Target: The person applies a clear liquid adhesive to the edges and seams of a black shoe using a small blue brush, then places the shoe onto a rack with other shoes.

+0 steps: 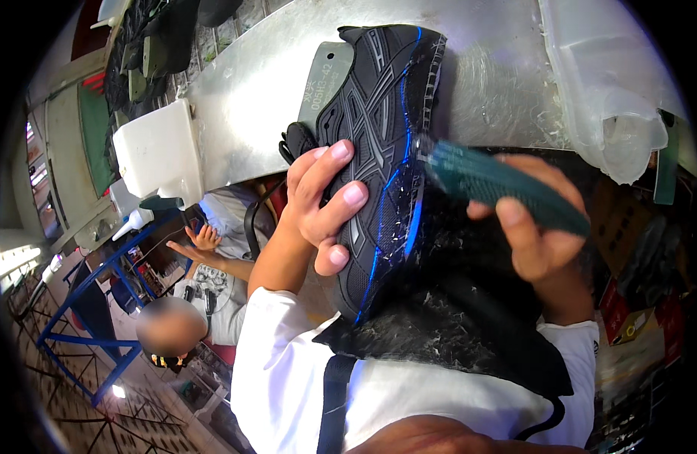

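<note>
Tabletop: metal, under the heel end of the black sneaker
Sneaker: toe pointing downward, between left hand and right hand
Left hand: gripping the sneaker from its left, fingers bent across the side
Right hand: apart from the sneaker, closed around a green-handled tool, thumb along it
Tool: slanting, blurred tip at the sneaker's right edge
</note>
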`<control>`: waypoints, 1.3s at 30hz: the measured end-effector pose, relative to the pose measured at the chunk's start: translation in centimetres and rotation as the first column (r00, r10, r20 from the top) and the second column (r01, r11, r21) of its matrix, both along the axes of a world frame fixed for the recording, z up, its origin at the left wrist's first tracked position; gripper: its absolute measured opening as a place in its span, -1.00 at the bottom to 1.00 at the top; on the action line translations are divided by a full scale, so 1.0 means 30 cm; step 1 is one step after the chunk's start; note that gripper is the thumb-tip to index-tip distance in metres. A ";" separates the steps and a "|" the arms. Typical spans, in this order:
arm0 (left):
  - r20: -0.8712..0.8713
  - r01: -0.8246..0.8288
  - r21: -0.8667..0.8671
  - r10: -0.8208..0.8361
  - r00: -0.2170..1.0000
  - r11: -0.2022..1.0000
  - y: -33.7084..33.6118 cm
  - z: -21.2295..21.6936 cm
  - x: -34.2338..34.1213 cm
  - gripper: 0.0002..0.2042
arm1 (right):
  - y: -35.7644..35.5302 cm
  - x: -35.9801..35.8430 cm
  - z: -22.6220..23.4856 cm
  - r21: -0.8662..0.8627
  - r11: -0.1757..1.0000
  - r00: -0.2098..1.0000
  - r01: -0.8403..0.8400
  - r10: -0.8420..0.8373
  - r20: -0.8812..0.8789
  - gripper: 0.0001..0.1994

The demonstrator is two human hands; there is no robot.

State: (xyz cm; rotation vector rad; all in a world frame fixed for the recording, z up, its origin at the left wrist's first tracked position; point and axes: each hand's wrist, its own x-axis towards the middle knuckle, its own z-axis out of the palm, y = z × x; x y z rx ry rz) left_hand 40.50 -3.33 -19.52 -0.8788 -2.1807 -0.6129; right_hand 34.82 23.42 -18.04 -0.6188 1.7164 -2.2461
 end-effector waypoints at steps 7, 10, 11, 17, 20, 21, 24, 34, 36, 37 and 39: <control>-0.022 0.107 -0.039 -0.108 0.994 0.994 -0.016 -0.011 -0.013 -0.42 | 0.011 0.085 0.129 0.206 0.978 1.000 -0.021 0.021 0.002 -0.75; 0.009 0.065 -0.131 -0.065 0.998 0.989 -0.024 0.018 0.001 -0.41 | 0.014 0.067 0.137 0.237 0.971 0.978 0.030 0.020 -0.206 -0.77; 0.027 0.065 -0.151 -0.062 0.998 0.986 -0.029 0.033 0.000 -0.42 | 0.014 0.065 0.149 0.238 0.971 0.977 0.035 0.018 -0.214 -0.78; 0.112 0.127 -0.225 -0.104 0.988 0.966 -0.040 0.079 -0.012 -0.46 | 0.020 0.056 0.174 0.224 0.970 0.948 0.091 -0.016 -0.317 -0.78; 0.099 0.132 -0.253 -0.110 0.989 0.958 -0.037 0.089 -0.024 -0.48 | 0.017 0.056 0.181 0.189 0.975 0.929 0.121 -0.045 -0.367 -0.78; 0.100 0.137 -0.258 -0.114 0.988 0.957 -0.038 0.094 -0.028 -0.50 | 0.022 0.057 0.186 0.190 0.975 0.931 0.117 -0.041 -0.363 -0.78; 0.125 0.158 -0.262 -0.129 0.984 0.952 -0.025 0.124 -0.032 -0.56 | 0.038 0.068 0.204 0.209 0.973 0.939 0.097 -0.020 -0.344 -0.78; 0.128 0.160 -0.252 -0.132 0.983 0.954 0.008 0.180 -0.069 -0.70 | 0.061 0.108 0.232 0.222 0.965 0.900 0.143 -0.033 -0.435 -0.75; 0.095 0.160 -0.252 -0.140 0.986 0.954 0.017 0.185 -0.078 -0.71 | 0.066 0.118 0.219 0.207 0.963 0.869 0.174 -0.051 -0.493 -0.75; 0.087 0.157 -0.254 -0.139 0.987 0.954 0.020 0.189 -0.080 -0.71 | 0.069 0.124 0.214 0.198 0.962 0.853 0.188 -0.060 -0.518 -0.75; 0.076 0.148 -0.262 -0.132 0.988 0.954 0.026 0.193 -0.083 -0.70 | 0.073 0.134 0.204 0.165 0.965 0.830 0.203 -0.080 -0.551 -0.76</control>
